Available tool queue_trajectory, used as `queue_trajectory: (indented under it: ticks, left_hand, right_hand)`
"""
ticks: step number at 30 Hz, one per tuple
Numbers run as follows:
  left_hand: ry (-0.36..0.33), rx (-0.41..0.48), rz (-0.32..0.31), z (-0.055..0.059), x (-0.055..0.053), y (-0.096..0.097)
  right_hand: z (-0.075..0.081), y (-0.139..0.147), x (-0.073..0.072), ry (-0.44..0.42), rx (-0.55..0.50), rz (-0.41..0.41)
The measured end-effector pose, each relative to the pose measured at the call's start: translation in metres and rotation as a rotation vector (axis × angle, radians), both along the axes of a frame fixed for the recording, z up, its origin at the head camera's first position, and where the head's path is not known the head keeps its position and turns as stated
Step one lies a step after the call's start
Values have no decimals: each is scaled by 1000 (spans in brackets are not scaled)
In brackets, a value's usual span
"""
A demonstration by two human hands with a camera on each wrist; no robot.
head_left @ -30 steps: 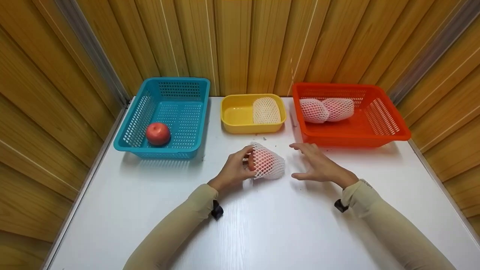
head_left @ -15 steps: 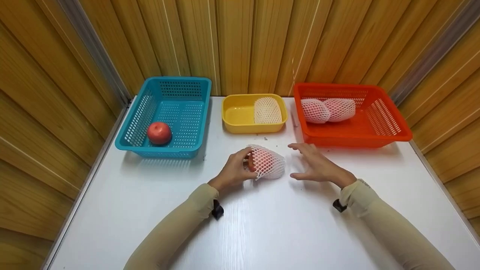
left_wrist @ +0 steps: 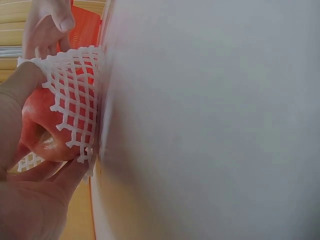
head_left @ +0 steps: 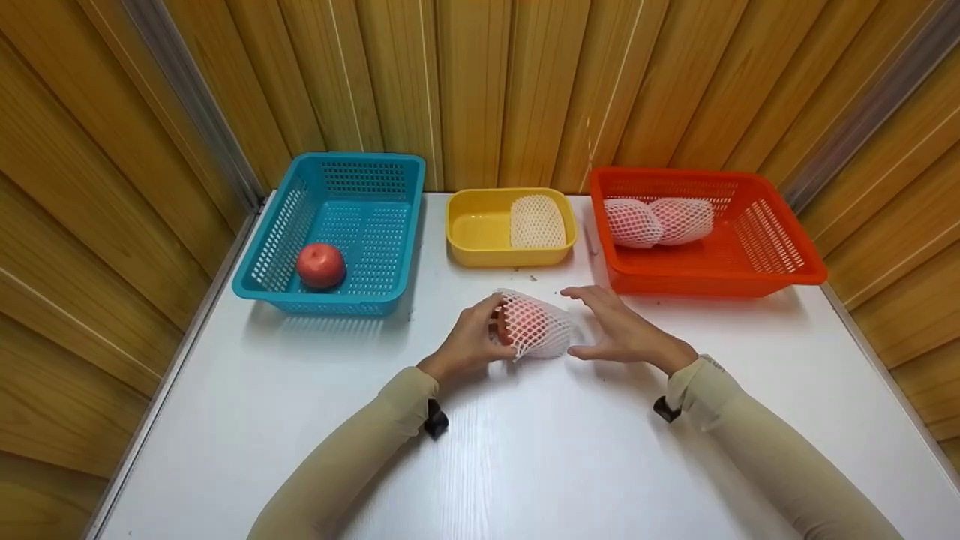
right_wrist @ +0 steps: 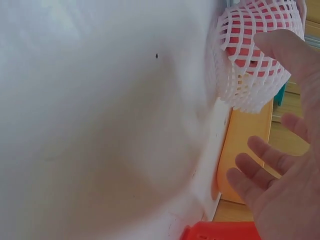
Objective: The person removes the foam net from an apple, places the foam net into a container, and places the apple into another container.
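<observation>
Two netted apples (head_left: pixel 681 221) lay right of the yellow tub (head_left: pixel 511 257), one bare apple (head_left: pixel 321 265) waited left; nearer, my left hand (head_left: pixel 466 342) gripped a part-netted apple (head_left: pixel 529 322), right hand (head_left: pixel 624 330) spread.

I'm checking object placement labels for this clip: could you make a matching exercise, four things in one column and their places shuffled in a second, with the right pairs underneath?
Things
1. bare red fruit
2. partly netted fruit
3. pair of netted fruits
4. netting with no fruit showing

Places
A. in the yellow tub
B. in the left hand
C. in the red basket
D. in the blue basket

Right pairs: 1-D, 2-B, 3-C, 4-A
</observation>
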State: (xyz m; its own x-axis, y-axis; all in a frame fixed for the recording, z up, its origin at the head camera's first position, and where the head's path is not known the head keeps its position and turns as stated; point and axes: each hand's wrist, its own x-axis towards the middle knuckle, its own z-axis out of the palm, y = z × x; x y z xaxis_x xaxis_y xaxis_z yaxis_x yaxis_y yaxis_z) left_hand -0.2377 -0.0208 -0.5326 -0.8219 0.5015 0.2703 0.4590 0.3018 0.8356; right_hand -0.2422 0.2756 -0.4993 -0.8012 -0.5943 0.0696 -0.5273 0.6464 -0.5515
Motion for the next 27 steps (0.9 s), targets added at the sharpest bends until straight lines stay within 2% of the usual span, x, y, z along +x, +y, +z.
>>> queue_trajectory:
  ticks: [16, 23, 27]
  left_hand:
    - [-8, -16, 13, 1, 3, -2]
    - [-36, -16, 6, 0, 2, -3]
    - [-51, -15, 7, 0, 3, -4]
  right_hand:
    - [-4, -17, -5, 53, -30, 63]
    - [-4, -23, -5, 33, -11, 40]
    - [-5, -25, -5, 89, -19, 54]
